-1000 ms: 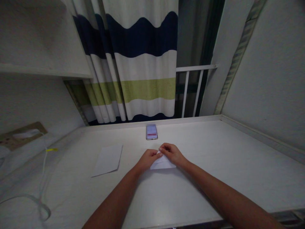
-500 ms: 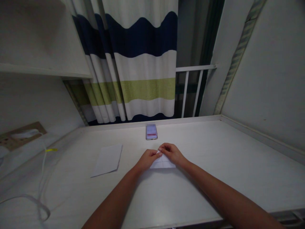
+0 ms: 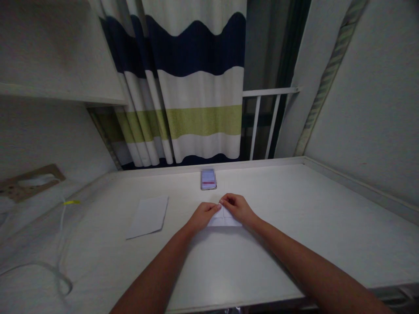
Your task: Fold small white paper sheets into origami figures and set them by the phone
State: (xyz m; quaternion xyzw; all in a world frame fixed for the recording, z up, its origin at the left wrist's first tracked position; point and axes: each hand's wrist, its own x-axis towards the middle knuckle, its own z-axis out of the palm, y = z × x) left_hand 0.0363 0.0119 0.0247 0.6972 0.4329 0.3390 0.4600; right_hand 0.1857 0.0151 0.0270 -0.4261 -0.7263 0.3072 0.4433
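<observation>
Curling into a loop at the left end of the white desk [image 3: 327, 218], a pale cable [image 3: 61, 222] runs up towards the wall, with a yellow tie [image 3: 71, 202] around it. A brown board [image 3: 22, 192] sits on the wall just beyond, a blurred white object across its front, and a shelf [image 3: 62, 95] juts out higher up. Next along, a few sheets of white paper [image 3: 149, 216] lie flat and slightly askew on the desk, apart from the hands. Behind the desk hangs a curtain [image 3: 201, 91] in white, navy and green bands. Near the middle, the left hand [image 3: 203, 215] pinches the left side of a folded paper [image 3: 224, 221], its thumb on top; its other fingers are mostly hidden. A phone [image 3: 208, 179] with its screen lit lies farther back, near the desk's rear edge. The folded paper is between the two hands, close above or on the desk, which I cannot tell; creases cross it, and its straight edge faces the person. The right hand [image 3: 240, 208] pinches its upper right part between thumb and forefinger, the fingertips meeting the left thumb. Farther right, a white railing [image 3: 271, 92] shows beside the curtain, then a plain wall.
</observation>
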